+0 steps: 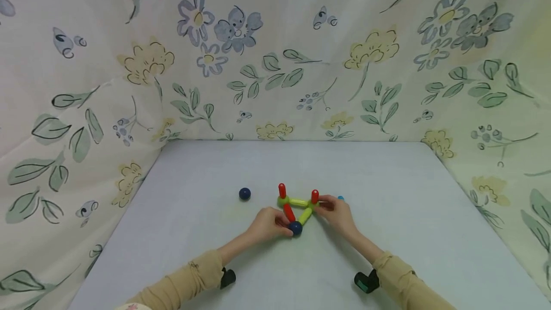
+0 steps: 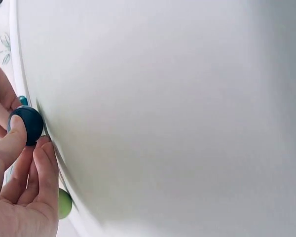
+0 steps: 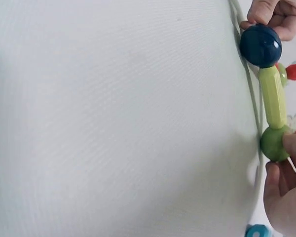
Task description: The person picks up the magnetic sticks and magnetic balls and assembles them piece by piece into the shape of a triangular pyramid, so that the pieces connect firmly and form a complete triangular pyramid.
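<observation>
A triangle of rods and balls lies on the table. My left hand (image 1: 268, 224) pinches its near navy ball (image 1: 295, 228) between thumb and fingers, which shows closely in the left wrist view. My right hand (image 1: 337, 215) grips the green ball (image 3: 274, 143) at the right corner. A yellow-green rod (image 3: 273, 98) joins these two balls. Another yellow-green rod (image 1: 298, 202) runs across the back to a second green ball (image 1: 282, 201), and a red rod (image 1: 289, 212) forms the left side. Short red rods, one left (image 1: 281, 190) and one right (image 1: 315, 196), stand upright on the green balls.
A loose navy ball (image 1: 244, 193) lies on the white table (image 1: 193, 171), left of the triangle. Partly hidden behind my right hand is a light blue piece (image 3: 257, 231). A flowered cloth (image 1: 275, 61) hangs behind the table. Black devices sit at both wrists.
</observation>
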`<action>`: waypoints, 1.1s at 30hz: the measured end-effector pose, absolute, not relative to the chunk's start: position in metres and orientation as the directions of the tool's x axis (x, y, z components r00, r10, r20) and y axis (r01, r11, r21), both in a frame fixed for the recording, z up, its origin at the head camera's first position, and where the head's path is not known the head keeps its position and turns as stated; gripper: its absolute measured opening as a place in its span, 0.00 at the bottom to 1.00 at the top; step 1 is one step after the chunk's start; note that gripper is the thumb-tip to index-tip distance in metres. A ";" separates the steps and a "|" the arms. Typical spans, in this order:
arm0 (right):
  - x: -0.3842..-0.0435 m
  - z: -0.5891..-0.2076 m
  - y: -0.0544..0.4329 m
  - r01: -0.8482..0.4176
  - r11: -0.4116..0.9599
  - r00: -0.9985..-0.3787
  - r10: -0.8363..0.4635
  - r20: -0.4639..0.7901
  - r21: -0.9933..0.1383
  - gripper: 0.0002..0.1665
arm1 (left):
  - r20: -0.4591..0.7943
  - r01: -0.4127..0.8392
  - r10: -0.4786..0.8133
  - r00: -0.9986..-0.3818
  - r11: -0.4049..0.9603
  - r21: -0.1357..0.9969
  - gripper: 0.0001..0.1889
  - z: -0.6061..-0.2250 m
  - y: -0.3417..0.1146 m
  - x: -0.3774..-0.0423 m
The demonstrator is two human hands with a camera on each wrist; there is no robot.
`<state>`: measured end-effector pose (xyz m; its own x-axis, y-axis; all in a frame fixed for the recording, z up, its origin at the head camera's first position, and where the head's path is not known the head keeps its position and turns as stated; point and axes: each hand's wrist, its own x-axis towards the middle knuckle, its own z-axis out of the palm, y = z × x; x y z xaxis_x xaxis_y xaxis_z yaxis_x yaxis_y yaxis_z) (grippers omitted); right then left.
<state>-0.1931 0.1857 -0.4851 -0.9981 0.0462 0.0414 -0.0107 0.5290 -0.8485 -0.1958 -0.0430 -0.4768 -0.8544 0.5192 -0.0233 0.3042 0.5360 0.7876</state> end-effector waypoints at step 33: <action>-0.155 -0.479 0.151 0.042 0.547 -0.998 -0.017 -0.061 -0.836 0.21 | 0.046 0.334 0.526 -0.849 0.468 0.818 0.22 -0.477 -0.054 -0.243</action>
